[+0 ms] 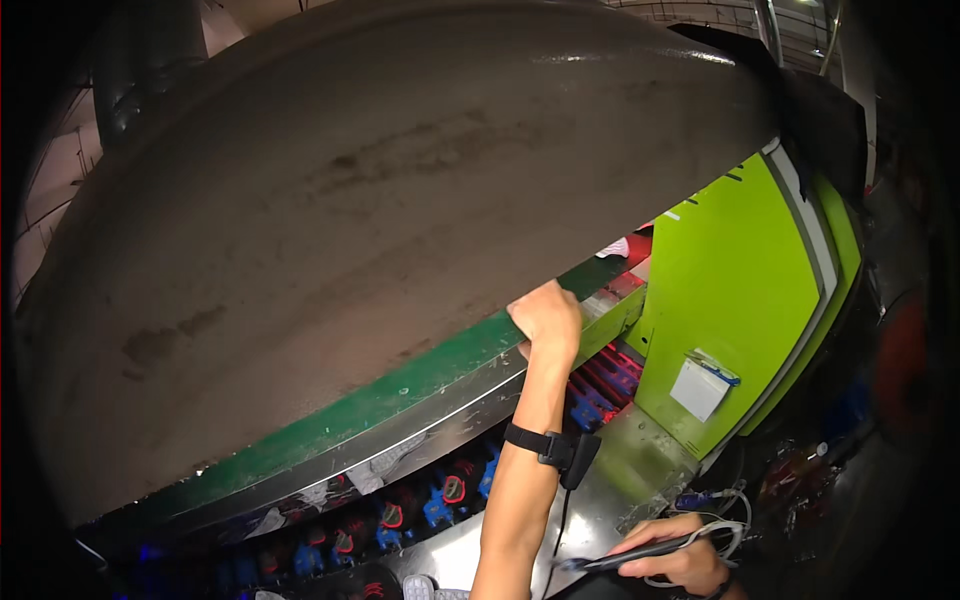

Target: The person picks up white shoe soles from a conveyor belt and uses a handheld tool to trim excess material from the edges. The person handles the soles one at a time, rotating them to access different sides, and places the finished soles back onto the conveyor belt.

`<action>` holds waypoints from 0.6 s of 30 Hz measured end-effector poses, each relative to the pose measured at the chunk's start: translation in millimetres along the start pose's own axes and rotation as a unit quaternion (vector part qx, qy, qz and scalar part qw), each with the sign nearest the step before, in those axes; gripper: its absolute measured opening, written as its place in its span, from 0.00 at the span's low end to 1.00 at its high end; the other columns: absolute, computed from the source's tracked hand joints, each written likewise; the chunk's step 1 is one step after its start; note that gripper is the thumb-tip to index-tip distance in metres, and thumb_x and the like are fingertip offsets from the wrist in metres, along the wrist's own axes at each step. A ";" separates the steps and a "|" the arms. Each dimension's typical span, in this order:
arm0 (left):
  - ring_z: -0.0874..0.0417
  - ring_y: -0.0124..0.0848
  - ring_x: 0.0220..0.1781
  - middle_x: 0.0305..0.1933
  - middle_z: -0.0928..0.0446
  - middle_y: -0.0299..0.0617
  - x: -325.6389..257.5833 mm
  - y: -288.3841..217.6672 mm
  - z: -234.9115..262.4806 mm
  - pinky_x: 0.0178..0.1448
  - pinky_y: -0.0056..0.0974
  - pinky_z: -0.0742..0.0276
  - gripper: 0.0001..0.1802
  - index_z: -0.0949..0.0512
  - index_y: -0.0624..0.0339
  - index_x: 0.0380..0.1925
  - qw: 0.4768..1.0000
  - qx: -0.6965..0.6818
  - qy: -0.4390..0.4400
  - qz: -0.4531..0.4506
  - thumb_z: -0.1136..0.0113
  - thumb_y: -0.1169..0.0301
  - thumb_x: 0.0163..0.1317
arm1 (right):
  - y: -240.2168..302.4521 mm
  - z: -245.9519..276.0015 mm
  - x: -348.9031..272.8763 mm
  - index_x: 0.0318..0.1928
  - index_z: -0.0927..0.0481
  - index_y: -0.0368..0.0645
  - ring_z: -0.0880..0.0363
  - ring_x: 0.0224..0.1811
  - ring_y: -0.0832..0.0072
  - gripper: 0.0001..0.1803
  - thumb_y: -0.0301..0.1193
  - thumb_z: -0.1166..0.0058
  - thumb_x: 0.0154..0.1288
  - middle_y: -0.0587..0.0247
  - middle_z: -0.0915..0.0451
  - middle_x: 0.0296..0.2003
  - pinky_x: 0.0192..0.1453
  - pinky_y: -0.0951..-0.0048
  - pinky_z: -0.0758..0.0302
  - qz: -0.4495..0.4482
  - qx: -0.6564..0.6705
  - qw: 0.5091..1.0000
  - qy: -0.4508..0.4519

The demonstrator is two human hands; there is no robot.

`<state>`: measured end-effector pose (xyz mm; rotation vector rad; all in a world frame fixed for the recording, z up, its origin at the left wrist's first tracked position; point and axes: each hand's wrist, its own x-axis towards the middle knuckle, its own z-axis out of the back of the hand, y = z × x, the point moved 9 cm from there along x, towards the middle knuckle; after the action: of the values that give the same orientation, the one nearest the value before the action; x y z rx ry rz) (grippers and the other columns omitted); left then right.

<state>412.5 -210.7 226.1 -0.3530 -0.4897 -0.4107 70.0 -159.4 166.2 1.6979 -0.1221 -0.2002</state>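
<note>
My left hand (550,318) is closed at the edge of a green belt (400,381), its fingertips partly hidden beside the large brown panel (420,190). What it grips, if anything, cannot be made out. A black strap (545,445) with a small dark box goes round that forearm. At the lower right, my right hand (685,556) holds a slim dark handheld tool (640,553), its tip pointing left. Pale cord (738,525) loops around this hand. Between the hands lies a shiny metal surface (620,470).
A bright green panel (740,300) with a white paper pad (698,389) stands on the right. Below the belt's metal rail (440,425) run several blue holders (438,508) with dark, red-edged pieces. A red and white item (632,247) shows beyond the belt.
</note>
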 end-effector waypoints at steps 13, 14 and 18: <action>0.18 0.49 0.58 0.57 0.24 0.53 -464.9 129.7 37.1 0.58 0.51 0.16 0.26 0.39 0.66 0.66 0.348 -0.724 0.369 0.468 0.45 0.72 0.72 | -57.9 10.8 -0.4 0.41 0.16 0.33 0.14 0.39 0.72 0.15 0.17 0.31 0.50 0.50 0.15 0.39 0.44 0.76 0.20 0.118 -0.021 0.992 -0.034; 0.18 0.48 0.58 0.59 0.25 0.54 -475.1 136.9 49.2 0.59 0.49 0.17 0.28 0.40 0.65 0.67 0.376 -0.729 0.335 0.463 0.45 0.71 0.72 | -46.3 -8.9 2.1 0.41 0.16 0.33 0.13 0.39 0.70 0.15 0.16 0.31 0.50 0.50 0.15 0.40 0.44 0.75 0.19 0.160 -0.072 0.984 0.005; 0.17 0.38 0.50 0.58 0.24 0.55 -493.1 164.9 86.5 0.57 0.42 0.21 0.37 0.43 0.66 0.69 0.487 -0.745 0.225 0.396 0.54 0.48 0.74 | -19.4 -78.4 22.4 0.41 0.15 0.32 0.13 0.35 0.65 0.15 0.18 0.32 0.50 0.49 0.14 0.38 0.40 0.70 0.17 0.221 -0.156 0.962 0.034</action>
<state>58.4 111.5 5.5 -2.0428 0.7665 0.1354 107.1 -85.1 155.6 1.3234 -0.3937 0.1675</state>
